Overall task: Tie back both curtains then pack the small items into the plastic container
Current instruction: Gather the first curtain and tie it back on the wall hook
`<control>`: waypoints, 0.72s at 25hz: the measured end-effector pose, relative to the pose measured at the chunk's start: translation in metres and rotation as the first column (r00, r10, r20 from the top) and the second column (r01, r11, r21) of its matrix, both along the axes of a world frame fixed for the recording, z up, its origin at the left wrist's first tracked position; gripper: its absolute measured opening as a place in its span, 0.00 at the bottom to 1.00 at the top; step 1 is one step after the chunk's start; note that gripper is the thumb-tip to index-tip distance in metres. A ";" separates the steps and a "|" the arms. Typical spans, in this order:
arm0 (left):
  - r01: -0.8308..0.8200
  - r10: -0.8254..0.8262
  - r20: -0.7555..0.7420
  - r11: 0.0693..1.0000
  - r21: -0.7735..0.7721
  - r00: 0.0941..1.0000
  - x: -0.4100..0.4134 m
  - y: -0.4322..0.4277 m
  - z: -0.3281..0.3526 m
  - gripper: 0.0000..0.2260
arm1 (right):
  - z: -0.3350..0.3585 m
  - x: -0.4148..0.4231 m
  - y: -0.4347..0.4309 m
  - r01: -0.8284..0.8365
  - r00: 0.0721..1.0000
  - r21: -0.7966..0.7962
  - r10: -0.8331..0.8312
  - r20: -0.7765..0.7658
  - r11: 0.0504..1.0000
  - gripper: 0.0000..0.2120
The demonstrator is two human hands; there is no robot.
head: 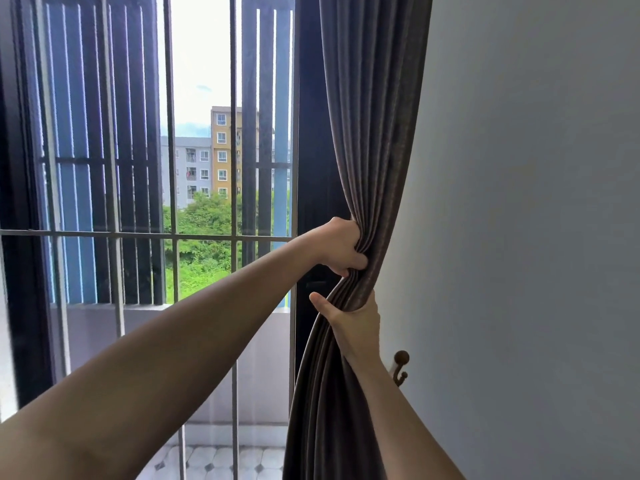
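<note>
A dark grey-brown curtain [370, 116] hangs at the right side of the window and is bunched into a narrow waist. My left hand [341, 247] grips the gathered folds from the window side. Just below it, my right hand [349, 323] wraps around the bunch from the wall side, thumb showing on the left. Below the hands the fabric falls loose toward the floor. A small brown hook [401, 367] sticks out of the wall right of my right wrist. No tie-back band, second curtain, small items or plastic container are in view.
A grey wall [519, 202] fills the right half. Left of the curtain stand a dark window frame [311, 133] and metal bars [233, 202], with a balcony and buildings beyond. Patterned floor tiles [221, 462] show at the bottom.
</note>
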State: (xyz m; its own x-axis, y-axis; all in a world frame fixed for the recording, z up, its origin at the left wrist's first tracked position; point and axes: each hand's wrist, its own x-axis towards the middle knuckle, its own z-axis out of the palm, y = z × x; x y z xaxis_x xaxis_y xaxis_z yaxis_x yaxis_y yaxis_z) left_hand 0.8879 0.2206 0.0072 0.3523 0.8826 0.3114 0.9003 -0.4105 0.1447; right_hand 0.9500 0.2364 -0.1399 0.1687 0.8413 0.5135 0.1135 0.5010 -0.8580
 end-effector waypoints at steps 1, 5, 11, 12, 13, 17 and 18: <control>0.002 -0.002 0.006 1.000 0.001 1.000 0.001 0.000 0.000 0.07 | 0.001 0.000 0.000 0.030 1.000 -0.031 -0.030 0.006 0.999 0.38; -0.008 0.008 0.019 1.000 -0.020 1.000 0.005 -0.001 -0.001 0.11 | 0.003 -0.001 -0.001 0.107 0.994 -0.129 -0.102 0.041 0.986 0.32; -0.031 0.032 0.050 0.999 -0.032 0.998 0.004 -0.003 -0.003 0.12 | 0.006 -0.002 -0.007 0.093 0.994 -0.107 -0.087 0.060 0.990 0.36; -0.033 0.035 0.055 0.999 -0.035 0.998 0.003 -0.003 -0.003 0.13 | 0.006 -0.001 -0.007 0.085 0.995 -0.114 -0.078 0.064 0.990 0.34; -0.035 0.038 0.079 0.998 -0.043 0.996 0.002 -0.004 -0.003 0.13 | 0.005 0.001 -0.007 0.070 0.995 -0.118 -0.062 0.075 0.990 0.33; 0.009 0.021 0.300 0.995 -0.098 0.954 -0.004 -0.008 -0.017 0.11 | 0.000 0.029 -0.006 -0.015 0.989 -0.108 0.031 0.147 0.994 0.28; 0.063 -0.015 0.339 0.989 -0.130 0.941 -0.005 -0.010 -0.025 0.13 | 0.000 0.041 -0.005 -0.025 0.988 -0.092 0.038 0.149 0.995 0.25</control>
State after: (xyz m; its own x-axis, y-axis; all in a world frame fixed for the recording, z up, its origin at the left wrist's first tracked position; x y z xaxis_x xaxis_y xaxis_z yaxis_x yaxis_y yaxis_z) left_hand 0.8827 0.2102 -0.0175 0.2832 0.9127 0.2946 0.7725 -0.3991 0.4939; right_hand 0.9914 0.2313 -0.1396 0.0679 0.8886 0.4536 0.2302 0.4285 -0.8738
